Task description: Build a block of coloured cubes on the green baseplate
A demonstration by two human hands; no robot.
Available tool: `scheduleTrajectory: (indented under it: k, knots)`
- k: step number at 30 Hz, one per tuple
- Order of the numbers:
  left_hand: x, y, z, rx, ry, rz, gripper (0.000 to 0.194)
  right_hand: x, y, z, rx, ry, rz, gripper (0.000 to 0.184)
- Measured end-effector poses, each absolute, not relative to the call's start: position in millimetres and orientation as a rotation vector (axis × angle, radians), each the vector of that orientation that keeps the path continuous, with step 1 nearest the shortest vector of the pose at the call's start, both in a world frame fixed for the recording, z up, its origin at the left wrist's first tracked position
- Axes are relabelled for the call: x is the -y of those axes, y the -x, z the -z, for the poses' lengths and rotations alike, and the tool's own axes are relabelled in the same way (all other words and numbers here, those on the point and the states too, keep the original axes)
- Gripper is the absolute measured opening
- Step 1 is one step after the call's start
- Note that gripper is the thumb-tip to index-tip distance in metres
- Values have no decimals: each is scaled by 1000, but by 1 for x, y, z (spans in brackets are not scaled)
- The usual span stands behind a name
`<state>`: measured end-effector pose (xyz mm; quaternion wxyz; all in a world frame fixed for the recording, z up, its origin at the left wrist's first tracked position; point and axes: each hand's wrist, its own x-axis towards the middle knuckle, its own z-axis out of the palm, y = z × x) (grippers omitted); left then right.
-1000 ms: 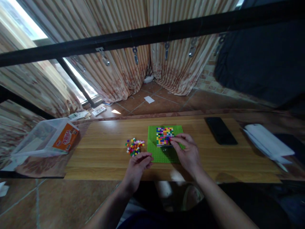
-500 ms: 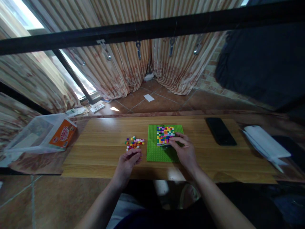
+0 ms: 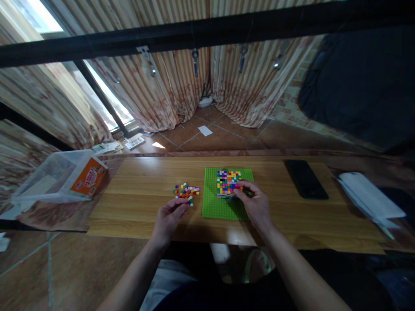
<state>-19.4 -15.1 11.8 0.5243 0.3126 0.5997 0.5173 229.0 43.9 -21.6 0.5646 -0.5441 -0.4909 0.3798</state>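
A square slab of small multicoloured building bricks (image 3: pixel 227 182) stands on a green studded baseplate (image 3: pixel 212 209). At the slab's right edge is my right hand (image 3: pixel 256 205), thumb and index finger pinched around what looks like a small reddish brick at the edge. My left hand (image 3: pixel 170 218) hovers at the near side of a pile of loose small bricks (image 3: pixel 186 192), left of the baseplate. Its thumb and fingertips are together; whatever lies between them is too small to make out. Part of the slab's right side is hidden by my fingers.
A wooden table (image 3: pixel 136 198) carries the baseplate, the loose bricks and a black phone (image 3: pixel 306 179). Left of it stands a clear plastic box (image 3: pixel 55 177) with an orange label. White objects (image 3: pixel 372 194) lie off the right end. A dark bar (image 3: pixel 162 41) crosses above.
The view has shifted slightly, moving the table rightward in the picture. My left hand has moved a little left relative to the loose bricks, uncovering some. My right hand stays at the slab's right edge.
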Motion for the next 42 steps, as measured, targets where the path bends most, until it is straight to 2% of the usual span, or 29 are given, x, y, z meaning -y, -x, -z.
scheduleTrajectory:
  k: [7, 11, 16, 21, 28, 35, 42]
  knots:
    - [14, 30, 10, -1655, -1371, -1179, 12, -47, -228, 25, 1124, 1338, -907, 27]
    - [16, 26, 13, -1822, -1846, -964, 16, -47, -229, 29, 1151, 1362, -885, 32]
    - [11, 18, 13, -1900, -2188, -855, 20, -46, -231, 30, 1148, 1295, -901, 38]
    - [7, 19, 17, -1906, -2292, -787, 19, -46, -234, 23, 1064, 1295, -850, 33]
    - [9, 12, 11, -1842, -2232, -887, 14, -49, -236, 18, 950, 1302, -801, 29]
    - [6, -25, -15, -1626, -2222, -1026, 13, -50, -232, 16, 942, 1302, -838, 25]
    - [-16, -70, -19, -1514, -2365, -1090, 10, -50, -234, 14, 985, 1308, -836, 23]
